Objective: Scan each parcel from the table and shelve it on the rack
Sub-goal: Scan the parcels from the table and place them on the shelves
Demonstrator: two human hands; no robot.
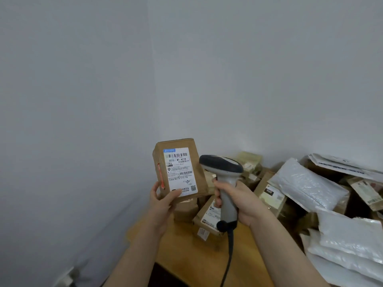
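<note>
Your left grip [163, 200] is clamped on the brown parcel [180, 169], thumb curled over the bottom edge of its white label, fingers wrapped behind the left side; the parcel stands upright in the air above the counter [186, 251], label and barcodes facing you; a red streak of light lies down the parcel's left face, beside the label. Your right grip [238, 201] is wrapped round the grey handle of the scanner [221, 164], forefinger curled at the front of the handle; the scanner's dark head sits just beside the parcel's right edge and points toward it; whether the two touch cannot be told. The scanner's cable [229, 255] hangs from the handle's base down past the counter's near edge. On the counter beneath both grips lie more brown boxes [207, 218], tumbled against each other; to the right white padded mailers [306, 183] are heaped over further cartons; a plain pale wall [83, 79] stands behind.
</note>
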